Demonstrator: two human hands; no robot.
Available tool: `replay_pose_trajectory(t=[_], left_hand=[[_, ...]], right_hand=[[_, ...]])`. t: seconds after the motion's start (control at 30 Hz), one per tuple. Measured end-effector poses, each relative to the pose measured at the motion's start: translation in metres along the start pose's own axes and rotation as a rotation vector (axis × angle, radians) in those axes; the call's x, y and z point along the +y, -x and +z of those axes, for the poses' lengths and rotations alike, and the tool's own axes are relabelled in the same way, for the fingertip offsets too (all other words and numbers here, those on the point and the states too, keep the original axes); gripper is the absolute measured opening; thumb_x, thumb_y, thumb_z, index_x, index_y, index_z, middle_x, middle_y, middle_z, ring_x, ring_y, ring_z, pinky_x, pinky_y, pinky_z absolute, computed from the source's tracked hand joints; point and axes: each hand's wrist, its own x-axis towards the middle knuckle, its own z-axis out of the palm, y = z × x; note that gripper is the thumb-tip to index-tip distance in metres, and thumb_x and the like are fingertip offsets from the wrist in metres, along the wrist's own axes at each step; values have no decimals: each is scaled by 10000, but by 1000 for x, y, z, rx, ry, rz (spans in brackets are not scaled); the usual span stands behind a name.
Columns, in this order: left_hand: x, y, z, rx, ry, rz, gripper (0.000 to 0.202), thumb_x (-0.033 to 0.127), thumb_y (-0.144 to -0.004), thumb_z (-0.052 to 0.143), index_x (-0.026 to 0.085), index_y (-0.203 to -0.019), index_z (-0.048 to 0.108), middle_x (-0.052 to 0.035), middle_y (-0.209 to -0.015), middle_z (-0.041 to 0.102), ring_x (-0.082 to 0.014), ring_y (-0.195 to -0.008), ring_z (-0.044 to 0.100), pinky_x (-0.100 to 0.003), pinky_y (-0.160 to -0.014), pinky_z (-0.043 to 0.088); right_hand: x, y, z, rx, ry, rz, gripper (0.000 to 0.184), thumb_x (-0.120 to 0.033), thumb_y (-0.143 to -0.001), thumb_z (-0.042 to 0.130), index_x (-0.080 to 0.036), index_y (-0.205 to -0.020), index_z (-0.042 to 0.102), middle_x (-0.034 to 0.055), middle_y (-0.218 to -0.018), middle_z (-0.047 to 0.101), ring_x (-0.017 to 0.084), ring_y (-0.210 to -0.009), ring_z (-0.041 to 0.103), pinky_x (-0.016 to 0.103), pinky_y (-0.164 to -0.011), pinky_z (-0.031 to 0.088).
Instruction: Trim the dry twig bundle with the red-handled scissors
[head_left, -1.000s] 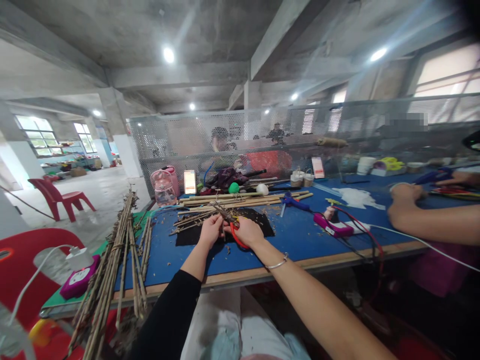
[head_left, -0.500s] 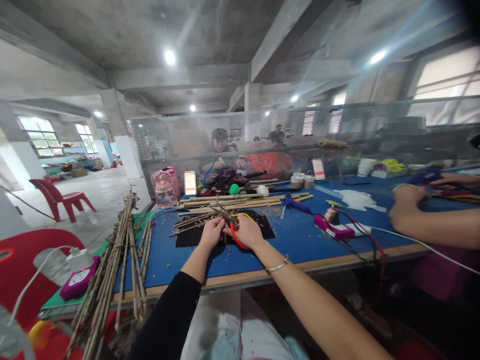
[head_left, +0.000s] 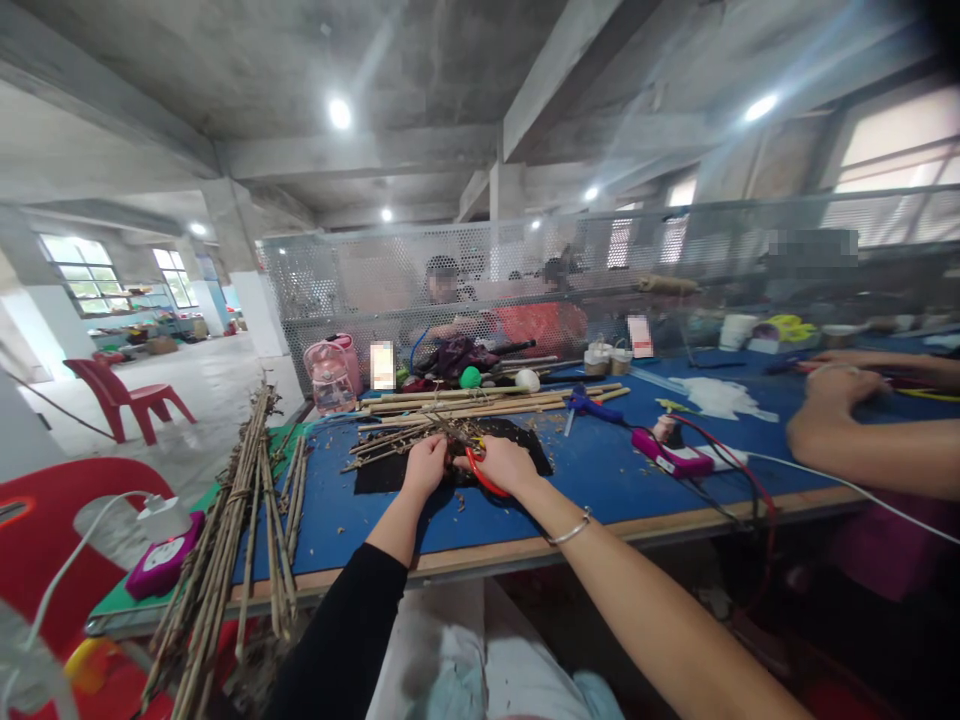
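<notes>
My right hand [head_left: 508, 466] is closed round the handles of a pair of scissors [head_left: 487, 476], which show red-orange with a bit of yellow. Their blades point up and left, over a pile of dry twigs [head_left: 390, 440]. Close beside it, my left hand [head_left: 426, 464] is closed in a pinch on a dry twig, mostly hidden by the fingers. Both hands are over a black cloth [head_left: 375, 478] on the blue tabletop [head_left: 330, 540], with small brown scraps scattered around.
Long dry stalks [head_left: 217, 530] lie bundled at the left edge, near a purple power strip [head_left: 165, 560]. Behind the cloth are pale sticks [head_left: 510, 402], a blue glue gun [head_left: 592, 405] and a green ball [head_left: 470, 377]. A co-worker's arm [head_left: 862, 440] reaches in from the right.
The scissor handles in my right hand have come closer together, and less yellow shows. My left hand stays nearly in place. The co-worker's hands at the right have shifted.
</notes>
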Motion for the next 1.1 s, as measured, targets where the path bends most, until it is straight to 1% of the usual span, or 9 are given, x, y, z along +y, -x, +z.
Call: replay_pose_trajectory(t=[0.2, 0.3, 0.43, 0.5, 0.67, 0.83, 0.93, 1.0, 1.1], left_hand=[[6, 4, -14, 249, -361, -154, 359, 456, -802, 381, 168, -868, 584, -79, -818, 639, -181, -757, 576, -252, -639, 389], [12, 14, -20, 120, -456, -114, 374, 513, -733, 475, 163, -780, 599, -49, -698, 621, -177, -680, 564, -246, -595, 373], [16, 33, -19, -278, -433, 86, 401, 510, -607, 617, 162, -805, 629, -15, -672, 621, -152, -625, 549, -223, -540, 362], [15, 40, -16, -381, -480, 108, 442, 480, -531, 685, 177, -850, 641, -13, -703, 639, -155, -626, 555, -223, -539, 372], [16, 36, -11, -309, -586, 117, 197, 358, -682, 592, 204, -772, 676, -38, -765, 670, -163, -730, 590, -233, -657, 406], [30, 5, -17, -89, -604, 31, 282, 358, -725, 564, 214, -949, 658, -60, -906, 666, -178, -862, 588, -238, -737, 404], [32, -2, -13, 29, -616, 55, 339, 375, -717, 577, 203, -1002, 639, -85, -996, 638, -197, -926, 566, -252, -778, 392], [31, 3, -6, -66, -547, 104, 326, 416, -732, 543, 191, -935, 663, -69, -871, 660, -182, -806, 588, -246, -713, 406], [29, 15, 8, -310, -481, 221, 381, 492, -650, 596, 197, -877, 680, -36, -711, 657, -172, -658, 579, -240, -616, 405]], right_hand=[[22, 12, -18, -58, 26, 22, 627, -759, -607, 424, -190, -789, 615, 125, -849, 656, 264, -807, 610, 293, -629, 407], [36, 29, -20, -27, -2, 69, 626, -762, -627, 391, -197, -791, 604, 105, -820, 657, 243, -783, 612, 275, -609, 395], [39, 43, -12, 37, 24, 42, 598, -752, -575, 473, -227, -836, 588, 76, -861, 658, 241, -813, 607, 274, -631, 386], [38, 41, -8, 50, 19, 52, 584, -744, -587, 471, -225, -830, 584, 74, -841, 657, 231, -801, 608, 272, -635, 384], [39, 30, -5, 32, -13, 67, 553, -736, -602, 463, -219, -765, 574, 63, -787, 652, 221, -747, 606, 257, -583, 363], [44, 31, -5, 74, -62, 71, 522, -717, -598, 490, -224, -750, 565, 46, -761, 647, 201, -711, 592, 235, -543, 319], [47, 32, -6, 107, -155, 70, 457, -665, -627, 512, -222, -733, 559, 28, -712, 635, 169, -664, 572, 220, -522, 300], [49, 31, -6, 132, -222, 65, 402, -611, -652, 525, -216, -717, 552, 18, -683, 623, 151, -632, 555, 214, -520, 304], [51, 30, -6, 173, -287, 65, 334, -539, -677, 534, -205, -686, 537, 12, -658, 608, 137, -605, 533, 210, -532, 322]])
